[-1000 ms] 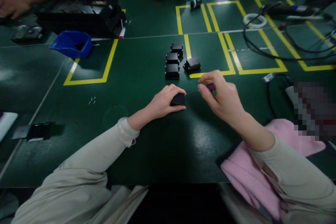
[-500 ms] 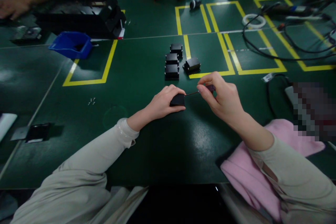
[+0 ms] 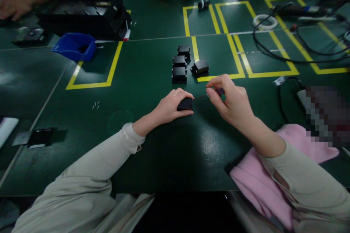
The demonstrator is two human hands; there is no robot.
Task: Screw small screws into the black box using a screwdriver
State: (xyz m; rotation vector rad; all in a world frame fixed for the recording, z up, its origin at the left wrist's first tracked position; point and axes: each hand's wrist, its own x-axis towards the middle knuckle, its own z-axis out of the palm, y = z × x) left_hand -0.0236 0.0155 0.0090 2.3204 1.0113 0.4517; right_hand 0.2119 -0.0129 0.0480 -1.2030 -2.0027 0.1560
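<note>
Nothing much had moved since half a second before: the left hand (image 3: 171, 107) still clamped the box (image 3: 185, 104) down on the table (image 3: 142, 80), and the right hand (image 3: 232, 103) still pinched the screwdriver (image 3: 201, 97) by its purple handle, the thin shaft lying level with its tip at the box's 3 o'clock side. Four other boxes (image 3: 179, 74) sat near at 12 o'clock from the held one, a bin (image 3: 74, 46) well apart at 10 o'clock, and a cloth (image 3: 287, 160) under the right forearm at 4 o'clock.
</note>
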